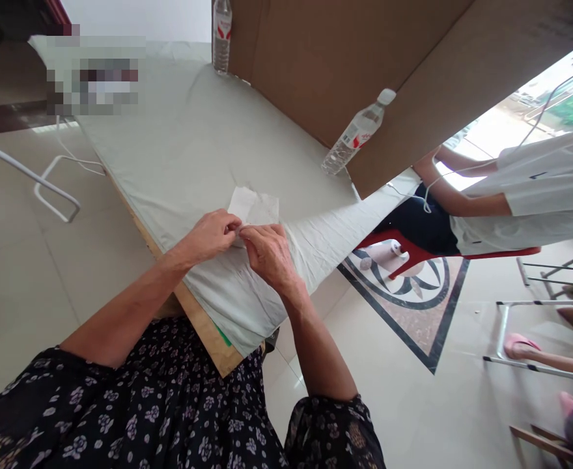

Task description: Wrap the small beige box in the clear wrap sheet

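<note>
Your left hand and right hand are pinching together, working the white sheet just beyond; next probably needs gentleness imo.

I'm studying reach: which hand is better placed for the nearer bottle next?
The right hand, probably: closer to the bottle than the left hand, though both are at the white sheet.

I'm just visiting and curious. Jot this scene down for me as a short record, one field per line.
Left hand: fingers pinched at the sheet's near edge
Right hand: fingers pinched there too, beside the left
Thin white sheet: on the pale tablecloth; material unclear
Bottles: one farther bottle, one nearer bottle, both by the brown cardboard
Nearby: seated person in white, beyond the cardboard
</note>
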Demonstrator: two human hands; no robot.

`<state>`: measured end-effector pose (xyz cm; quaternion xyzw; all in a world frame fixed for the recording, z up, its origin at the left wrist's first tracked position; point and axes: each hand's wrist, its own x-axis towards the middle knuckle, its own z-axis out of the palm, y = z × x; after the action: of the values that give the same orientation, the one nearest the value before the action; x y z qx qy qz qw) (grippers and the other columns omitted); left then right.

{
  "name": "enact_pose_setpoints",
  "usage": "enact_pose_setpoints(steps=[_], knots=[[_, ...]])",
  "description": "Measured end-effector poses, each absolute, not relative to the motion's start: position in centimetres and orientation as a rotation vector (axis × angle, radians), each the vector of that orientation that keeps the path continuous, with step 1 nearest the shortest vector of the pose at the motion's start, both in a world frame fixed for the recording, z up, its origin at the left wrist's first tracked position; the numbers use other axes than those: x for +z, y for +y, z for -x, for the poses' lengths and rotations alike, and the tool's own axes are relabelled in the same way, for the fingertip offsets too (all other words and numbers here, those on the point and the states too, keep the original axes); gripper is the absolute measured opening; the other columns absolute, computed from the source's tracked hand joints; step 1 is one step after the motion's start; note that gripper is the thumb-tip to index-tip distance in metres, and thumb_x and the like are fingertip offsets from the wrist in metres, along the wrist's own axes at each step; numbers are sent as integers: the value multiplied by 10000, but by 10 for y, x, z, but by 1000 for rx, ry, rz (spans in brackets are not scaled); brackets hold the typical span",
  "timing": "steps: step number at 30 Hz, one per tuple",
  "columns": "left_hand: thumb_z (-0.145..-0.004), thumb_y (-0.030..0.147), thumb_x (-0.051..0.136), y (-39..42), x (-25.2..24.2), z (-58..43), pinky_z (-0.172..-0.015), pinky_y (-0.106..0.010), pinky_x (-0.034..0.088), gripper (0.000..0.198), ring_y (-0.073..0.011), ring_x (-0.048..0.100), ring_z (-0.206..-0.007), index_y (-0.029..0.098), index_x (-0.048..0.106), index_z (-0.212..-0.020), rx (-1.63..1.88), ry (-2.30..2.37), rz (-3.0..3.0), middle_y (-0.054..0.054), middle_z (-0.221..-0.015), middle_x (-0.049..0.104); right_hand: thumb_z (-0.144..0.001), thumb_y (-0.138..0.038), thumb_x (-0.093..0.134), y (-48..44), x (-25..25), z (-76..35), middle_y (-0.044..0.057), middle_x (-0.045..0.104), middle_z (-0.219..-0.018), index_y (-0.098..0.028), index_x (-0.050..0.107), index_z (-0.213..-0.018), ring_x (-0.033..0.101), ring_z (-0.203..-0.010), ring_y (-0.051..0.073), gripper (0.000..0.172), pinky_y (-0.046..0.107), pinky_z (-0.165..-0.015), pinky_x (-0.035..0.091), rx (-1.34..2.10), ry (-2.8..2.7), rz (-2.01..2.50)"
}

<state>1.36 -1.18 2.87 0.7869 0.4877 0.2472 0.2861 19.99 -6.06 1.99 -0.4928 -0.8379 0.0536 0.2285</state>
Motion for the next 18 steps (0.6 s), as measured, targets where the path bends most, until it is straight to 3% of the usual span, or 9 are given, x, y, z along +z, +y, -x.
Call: enact_pose_setpoints(steps=[3, 5, 8, 10, 14, 18], knots=[[-908, 286, 522, -16, 20, -19, -916, -376, 542, 301, -246, 656, -973, 178, 786, -1004, 652, 1380, -2271, -114, -1023, 705, -1012, -215, 518, -72, 10, -218, 100, 764, -1280, -231, 707, -1121, 690, -1202, 238, 218, 422, -1058, 438, 100, -1992, 1450], [-926, 276, 526, -18, 14, -21, -941, -386, 542, 292, -267, 646, -1053, 175, 784, -1019, 685, 1392, -2333, -141, -1107, 687, -988, -307, 554, -80, 3, -234, 115, 762, -1236, -224, 688, -1156, 713, -1102, 256, 230, 450, -1004, 486, 126, -1758, 1586], [-915, 217, 537, -18, 8, -20, -959, -379, 539, 252, -271, 624, -1103, 189, 774, -994, 737, 1362, -2404, -136, -1144, 674, -920, -470, 629, -86, -6, -249, 111, 768, -1147, -205, 625, -1303, 710, -809, 222, 466, 427, -840, 548, 355, -1591, 1785], [-907, 186, 536, -18, 5, -20, -974, -379, 534, 244, -267, 619, -1109, 192, 765, -990, 750, 1333, -2424, -131, -1167, 671, -876, -559, 670, -83, -11, -251, 100, 777, -1098, -192, 572, -1395, 682, -711, 203, 644, 412, -789, 554, 496, -1569, 1864], [-912, 173, 529, -18, 4, -20, -991, -391, 522, 233, -278, 613, -1134, 188, 750, -983, 743, 1294, -2449, -134, -1204, 669, -877, -645, 656, -65, -22, -243, 100, 764, -1054, -163, 497, -1485, 699, -739, 214, 792, 402, -807, 557, 567, -1541, 1884], [-927, 174, 518, -18, 8, -21, -971, -383, 520, 245, -272, 622, -1113, 193, 745, -1020, 680, 1294, -2472, -125, -1182, 673, -948, -626, 588, -47, -35, -235, 115, 721, -1003, -109, 401, -1538, 707, -787, 234, 807, 368, -727, 555, 511, -1612, 1790]])
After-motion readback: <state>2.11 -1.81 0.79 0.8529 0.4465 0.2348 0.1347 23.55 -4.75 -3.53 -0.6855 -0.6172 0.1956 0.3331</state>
